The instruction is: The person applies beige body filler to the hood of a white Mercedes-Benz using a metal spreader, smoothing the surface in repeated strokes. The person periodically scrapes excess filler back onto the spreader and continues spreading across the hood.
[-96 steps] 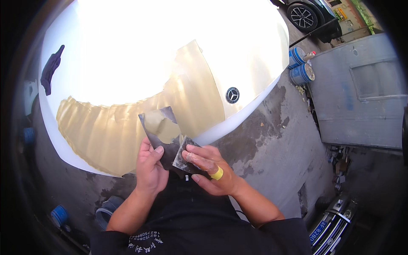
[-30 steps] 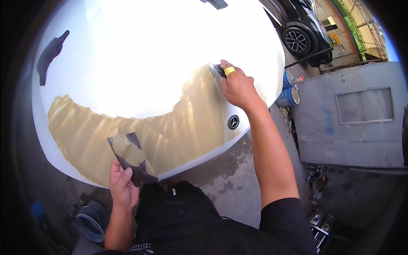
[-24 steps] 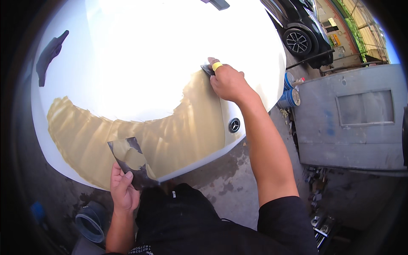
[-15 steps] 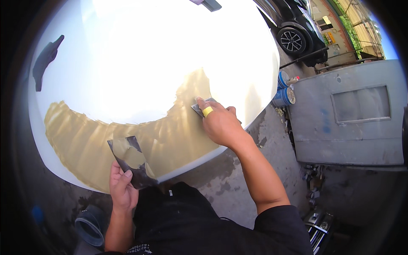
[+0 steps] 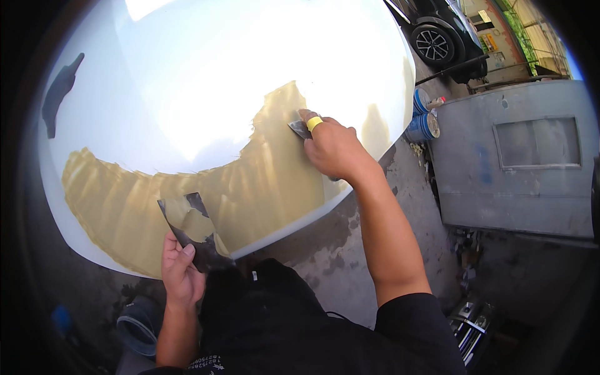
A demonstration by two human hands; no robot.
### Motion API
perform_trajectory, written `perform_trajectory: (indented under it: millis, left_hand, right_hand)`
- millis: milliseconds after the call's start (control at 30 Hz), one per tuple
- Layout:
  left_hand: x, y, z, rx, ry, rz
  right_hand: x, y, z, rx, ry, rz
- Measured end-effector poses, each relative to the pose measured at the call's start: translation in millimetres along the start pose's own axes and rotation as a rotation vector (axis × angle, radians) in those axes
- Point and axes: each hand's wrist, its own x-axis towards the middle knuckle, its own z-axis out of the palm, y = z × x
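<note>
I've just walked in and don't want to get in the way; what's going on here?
A person is working on a curved white panel that carries a broad, streaky band of tan coating. Their right hand holds a small dark spreader at the band's right side, seemingly against the coating. Their left hand grips a dark flat plate with more tan material on it, in front of the panel's near edge.

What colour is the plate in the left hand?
The plate in the left hand is blackish with tan paste; the head view shows it best.
</note>
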Motion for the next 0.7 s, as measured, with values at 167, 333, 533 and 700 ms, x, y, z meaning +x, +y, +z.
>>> perform_trajectory:
  millis: [167,333,533,700]
  left_hand:
    - [3.7,-1.2,-1.1,0.029,-0.045,-0.046]
    - [5.0,-3.8,9.6,0.067,-0.1,-0.088]
    - [0.9,-8.7,17.0,0.13,-0.126,-0.13]
    - [-4.8,-12.4,31.4,0.143,-0.121,-0.178]
  right_hand:
    - [-46.5,6.0,41.5,0.097,0.031,0.04]
    - [-78.6,13.0,76.0,0.184,0.113,0.061]
    - [-101.9,18.9,102.1,0.211,0.139,0.044]
    - [-119.7,25.7,122.0,0.257,0.197,0.041]
